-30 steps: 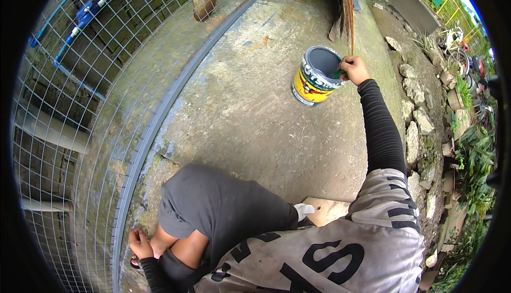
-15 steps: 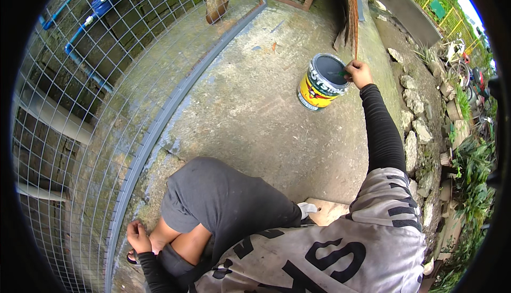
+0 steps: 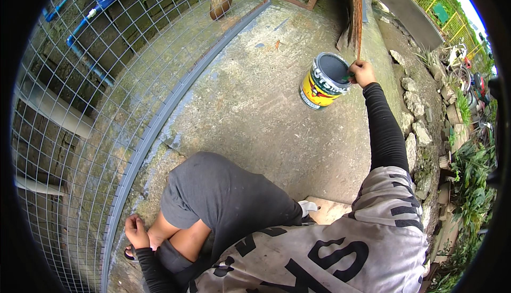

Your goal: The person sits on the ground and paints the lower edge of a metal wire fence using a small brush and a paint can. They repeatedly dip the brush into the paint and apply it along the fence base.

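Weathered concrete floor (image 3: pixel 255 101) spreads outward from the seated person's knees, edged on the left by a grey-framed wire mesh panel (image 3: pixel 139 157) and on the right by a row of rough stones (image 3: pixel 414 103). Past the paint can (image 3: pixel 320 92), a brown upright board (image 3: pixel 356 13) is cut off by the upper rim. Concrete stretches between the can and the grey shorts (image 3: pixel 223 192). Upright on the floor, the can lies just left of the right hand (image 3: pixel 361 73), which pinches a small green object (image 3: pixel 347 77), mostly hidden by the fingers and rim; whether the hand touches the rim is unclear. Well apart, the left hand (image 3: pixel 137 232) hangs loosely curled near a sandalled foot; I cannot tell if it holds anything.
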Available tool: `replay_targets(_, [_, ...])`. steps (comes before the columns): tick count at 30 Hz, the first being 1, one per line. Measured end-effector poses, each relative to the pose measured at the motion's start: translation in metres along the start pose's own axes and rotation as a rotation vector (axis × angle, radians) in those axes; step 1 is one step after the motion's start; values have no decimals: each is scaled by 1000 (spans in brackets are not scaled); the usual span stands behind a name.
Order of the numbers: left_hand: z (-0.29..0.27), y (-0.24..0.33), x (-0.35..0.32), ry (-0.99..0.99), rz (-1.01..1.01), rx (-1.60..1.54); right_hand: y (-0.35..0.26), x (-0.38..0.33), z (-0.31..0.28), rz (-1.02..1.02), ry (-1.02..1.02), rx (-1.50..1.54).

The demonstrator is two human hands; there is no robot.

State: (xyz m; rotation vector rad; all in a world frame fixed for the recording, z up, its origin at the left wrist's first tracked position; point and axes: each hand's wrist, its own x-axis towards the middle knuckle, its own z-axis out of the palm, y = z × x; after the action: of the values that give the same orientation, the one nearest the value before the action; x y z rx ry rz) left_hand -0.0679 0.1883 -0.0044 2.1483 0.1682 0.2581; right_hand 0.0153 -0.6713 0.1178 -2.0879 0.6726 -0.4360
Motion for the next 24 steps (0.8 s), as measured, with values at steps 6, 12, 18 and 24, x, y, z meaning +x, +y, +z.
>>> replay_targets(6, [4,10,-2,-1,-4,10,3,3,2,9,-20,-22])
replay_targets(12, [3,9,0,-11,-12,38,0,4,4,39,-19,1])
replay_targets(18, [2,8,-1,-25,-7,8,4,10,3,-8,0,-32])
replay_targets(24, [3,9,-1,-20,-15,43,-1,6,5,-50,98,98])
